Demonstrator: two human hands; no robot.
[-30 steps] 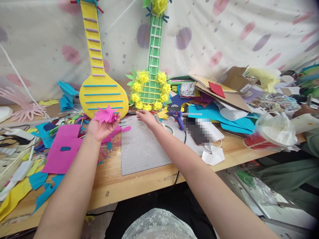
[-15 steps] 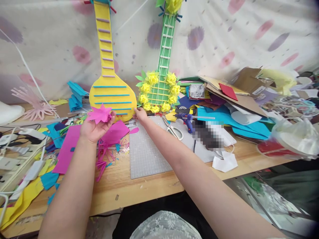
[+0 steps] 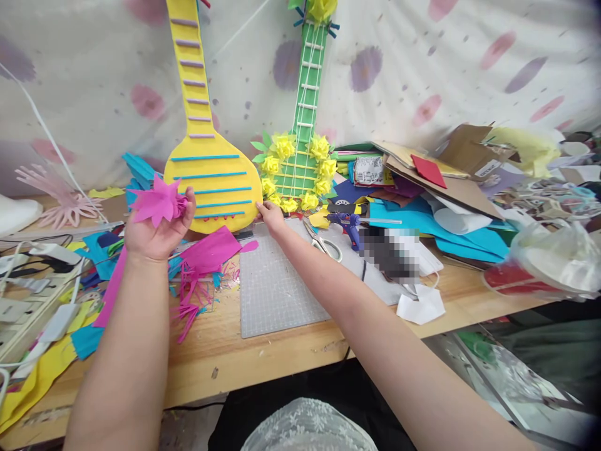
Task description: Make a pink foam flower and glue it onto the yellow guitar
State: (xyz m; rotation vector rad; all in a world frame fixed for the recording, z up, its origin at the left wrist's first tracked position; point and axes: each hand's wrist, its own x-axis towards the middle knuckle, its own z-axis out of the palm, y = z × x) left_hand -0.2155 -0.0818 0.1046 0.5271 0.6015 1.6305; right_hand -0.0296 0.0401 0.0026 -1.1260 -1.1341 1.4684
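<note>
A: State of the hands?

B: Left hand (image 3: 159, 243) palm up, fingers curled round a bright pink paper flower with pointed petals (image 3: 157, 200). Flower sat near the lower left of a flat yellow guitar-shaped board (image 3: 213, 181); gap unclear. Right hand (image 3: 272, 217) pinched that board's lower right edge, at the back of the wooden desk (image 3: 206, 360).

A: Handling, in your judgement?

B: A light cupped hold seemed best, petals uncrushed; a firm pinch at the rim, clear of the bars, likely steadied the board without twisting it.

A: Counts?

B: One flower in the palm. Seven lilac bars (image 3: 193, 82) visible on the neck, five blue bars (image 3: 223, 189) across the body. One green guitar-shaped board (image 3: 307, 176), roughly nine yellow paper roses (image 3: 283, 146) round its body. One blue glue gun (image 3: 347, 223), one pair of scissors (image 3: 316, 237).
</note>
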